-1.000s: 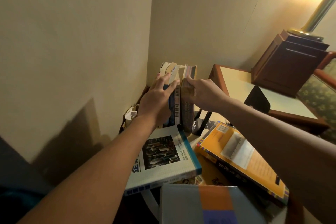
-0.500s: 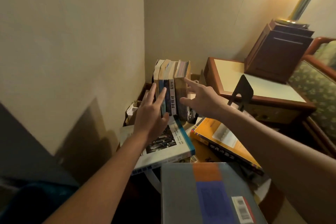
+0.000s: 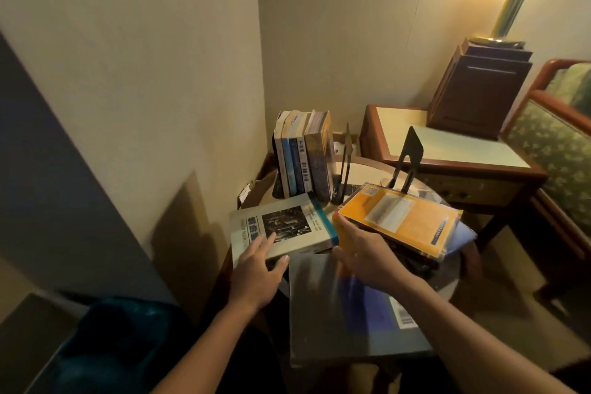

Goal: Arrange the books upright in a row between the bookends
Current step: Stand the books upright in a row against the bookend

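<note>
Corner of a room: beige walls [image 3: 160, 73], lamp lit at upper right. A round bench [image 3: 363, 171] in the corner carries the books.

Left edge of the bench: white book [image 3: 281, 227] lies flat, cover up. Its long axis appears to run roughly left to right, with a teal band at the right end. Left hand [image 3: 259, 269] rests on its near edge, fingers straight and spread on the cover, thumb at the edge. Not yet a grip.

Far-left edge, by the wall: row of books [image 3: 303, 153] stands with spines toward the camera, long axes vertical, tops leaning slightly. First bookend [image 3: 343, 166], seen edge-on, stands just beside the row's right end.

Near edge: grey book [image 3: 351, 307], flat, blurred.

Right hand [image 3: 361, 253] reaches the near-left corner of the orange book [image 3: 396, 217]. Cannot tell whether it pinches or only touches. That book lies flat on a stack, long axis left to right. Second bookend [image 3: 409, 153] stands upright behind it, well apart from the first.

Judgement: the step in hand is taking up the next flat book. The next move calls for a firm grip, then turning the book so its long axis is vertical and its spine faces forward. The first bookend probably has to shift right to open a slot.
</note>
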A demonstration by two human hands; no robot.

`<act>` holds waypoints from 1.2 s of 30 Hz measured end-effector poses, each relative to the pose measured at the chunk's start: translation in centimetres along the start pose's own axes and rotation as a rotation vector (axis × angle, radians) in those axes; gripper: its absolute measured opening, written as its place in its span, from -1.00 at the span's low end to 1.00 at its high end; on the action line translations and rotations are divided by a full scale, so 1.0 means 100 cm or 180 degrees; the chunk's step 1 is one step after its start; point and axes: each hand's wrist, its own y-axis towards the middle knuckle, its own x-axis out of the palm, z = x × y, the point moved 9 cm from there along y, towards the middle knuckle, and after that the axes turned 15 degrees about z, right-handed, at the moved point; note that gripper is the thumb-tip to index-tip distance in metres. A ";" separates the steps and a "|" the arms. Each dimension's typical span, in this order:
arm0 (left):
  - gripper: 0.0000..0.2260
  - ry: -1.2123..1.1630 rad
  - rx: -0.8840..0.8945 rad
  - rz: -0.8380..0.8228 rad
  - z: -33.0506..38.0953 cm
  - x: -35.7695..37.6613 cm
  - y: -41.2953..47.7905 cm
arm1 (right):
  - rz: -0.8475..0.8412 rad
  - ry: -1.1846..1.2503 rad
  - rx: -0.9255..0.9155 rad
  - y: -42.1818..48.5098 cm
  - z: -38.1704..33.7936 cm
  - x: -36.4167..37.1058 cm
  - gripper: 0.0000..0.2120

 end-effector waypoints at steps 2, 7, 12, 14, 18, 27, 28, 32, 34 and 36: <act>-0.48 -0.0024 0.0085 -0.0078 0.009 0.009 -0.022 | -0.0008 -0.0026 0.0082 -0.017 0.015 0.005 -0.32; -0.42 -0.0258 -0.0386 -0.0568 0.018 0.041 -0.080 | -0.0084 -0.0865 0.0099 -0.057 0.040 0.015 -0.38; -0.39 -0.0621 -0.0747 -0.0406 0.018 0.044 -0.099 | -0.0103 -0.1278 0.0224 -0.083 0.062 0.012 -0.38; -0.36 -0.0899 -0.0947 -0.0451 0.018 0.042 -0.100 | -0.0095 -0.1367 0.0297 -0.090 0.065 0.008 -0.39; -0.29 -0.1553 -0.1301 -0.0627 0.020 0.039 -0.098 | -0.0119 -0.1405 0.0559 -0.102 0.070 0.000 -0.38; -0.70 -0.2342 -0.1780 -0.0604 0.028 0.034 -0.112 | -0.0129 -0.1126 0.1095 -0.121 0.078 -0.012 -0.36; -0.73 -0.2422 -0.1746 -0.0579 0.031 0.033 -0.112 | -0.0112 -0.1055 0.1128 -0.122 0.079 -0.012 -0.36; -0.70 -0.2191 -0.1450 -0.0578 0.038 0.028 -0.110 | -0.0130 -0.0855 0.1177 -0.122 0.083 -0.014 -0.34; -0.65 -0.1988 -0.1322 -0.0560 0.041 0.022 -0.108 | -0.0138 -0.0689 0.1198 -0.121 0.084 -0.016 -0.34; -0.64 -0.1996 -0.1323 -0.0542 0.042 0.016 -0.106 | -0.0122 -0.0443 0.1228 -0.121 0.085 -0.020 -0.31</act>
